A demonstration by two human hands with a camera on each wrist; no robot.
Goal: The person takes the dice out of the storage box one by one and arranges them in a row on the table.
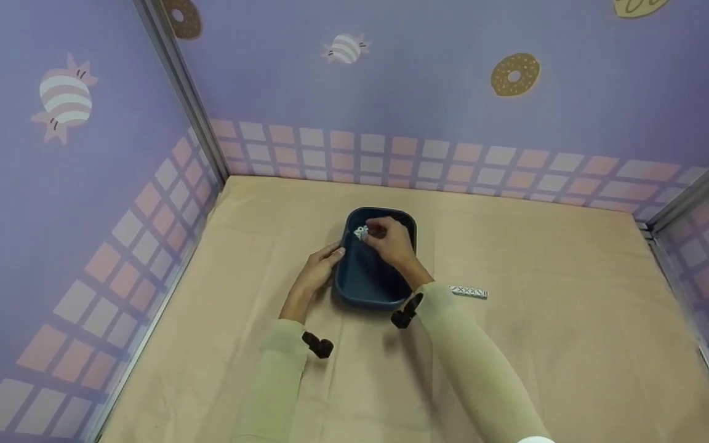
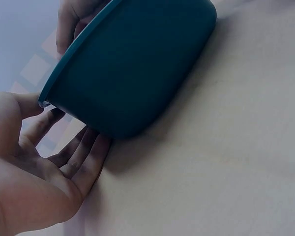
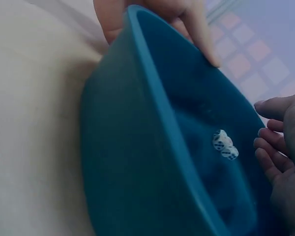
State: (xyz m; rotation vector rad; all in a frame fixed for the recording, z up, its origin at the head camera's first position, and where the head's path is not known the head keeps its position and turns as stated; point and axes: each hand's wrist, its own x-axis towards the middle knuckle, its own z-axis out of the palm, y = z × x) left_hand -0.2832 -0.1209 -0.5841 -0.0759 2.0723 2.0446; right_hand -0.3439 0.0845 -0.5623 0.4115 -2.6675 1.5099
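Note:
A dark blue-green rectangular bin (image 1: 367,284) stands on the cloth-covered table. At its left side, my left hand (image 1: 320,269) holds the wall, thumb at the rim and fingers against the outside, as the left wrist view (image 2: 44,172) shows. My right hand (image 1: 392,243) is over the bin's far half, fingers loosely bent. Small white dice with dark marks (image 3: 225,145) show in a cluster within the bin, a gap away from the right fingertips in the right wrist view. From the head they appear beside those fingers (image 1: 360,232). Whether they touch the bin floor, I cannot tell.
Right of the bin, a short row of white dice (image 1: 469,292) lies on the beige cloth (image 1: 551,320), close to the right forearm. Purple patterned walls (image 1: 428,80) enclose the table at the back and sides. A black wrist camera (image 1: 319,345) sits on the left sleeve.

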